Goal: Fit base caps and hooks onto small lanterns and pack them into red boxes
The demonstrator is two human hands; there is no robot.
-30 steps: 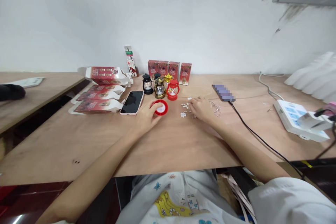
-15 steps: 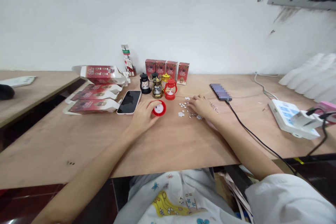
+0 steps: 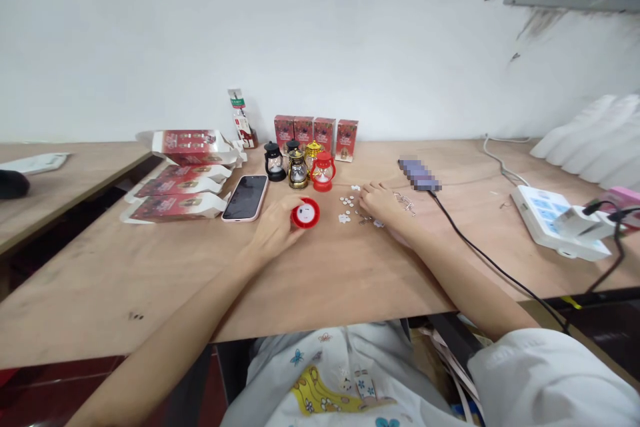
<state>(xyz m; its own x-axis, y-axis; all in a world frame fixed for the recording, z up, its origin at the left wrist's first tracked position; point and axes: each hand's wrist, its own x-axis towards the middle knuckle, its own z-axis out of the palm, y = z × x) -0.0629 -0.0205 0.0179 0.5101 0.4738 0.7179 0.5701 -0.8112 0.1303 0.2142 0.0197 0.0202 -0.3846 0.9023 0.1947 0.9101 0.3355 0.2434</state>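
Observation:
My left hand is closed around a small red lantern, whose round white underside faces up toward me. My right hand rests among small parts on the table, fingers curled down and drawn together; whatever is under the fingertips is hidden. Just left of it lie several small white discs and a few white pieces. Small metal pieces are scattered on its other side. Behind my hands stand several toy lanterns: a black one, a bronze one, a gold one and another red one.
Flattened red boxes and a pale-edged phone lie to the left. Upright red boxes and a bottle stand near the wall. A cabled phone and a white power strip are at right.
The red lantern in my left hand has turned slightly, and more of its white underside shows. The fingers of my right hand have curled closer together over the small parts.

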